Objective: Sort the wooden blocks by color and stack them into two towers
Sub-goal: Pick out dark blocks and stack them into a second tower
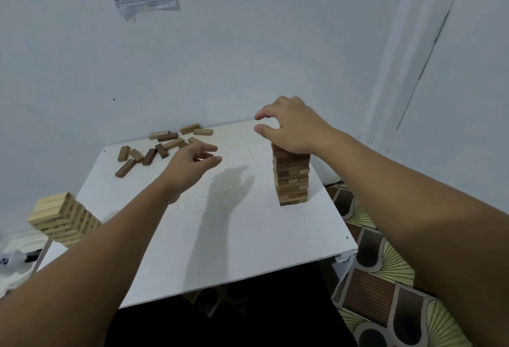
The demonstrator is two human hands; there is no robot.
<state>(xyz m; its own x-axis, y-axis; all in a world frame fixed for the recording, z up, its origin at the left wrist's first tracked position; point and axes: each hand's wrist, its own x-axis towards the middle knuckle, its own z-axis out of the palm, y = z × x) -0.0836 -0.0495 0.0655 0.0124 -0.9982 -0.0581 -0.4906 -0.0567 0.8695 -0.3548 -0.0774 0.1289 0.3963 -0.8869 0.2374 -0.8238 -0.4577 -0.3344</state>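
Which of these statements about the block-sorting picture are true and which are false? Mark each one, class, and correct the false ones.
1. The brown tower stands on the white table, under the right hand. True.
2. The left hand grips a block. False: its fingers are spread and it holds nothing.
3. Loose blocks lie scattered at the table's far left, near the wall. True.
4. The pale tower stands beside the brown one at the right edge. False: it is at the table's near left corner.
5. All loose blocks are the same shade. False: some are dark brown, some lighter.
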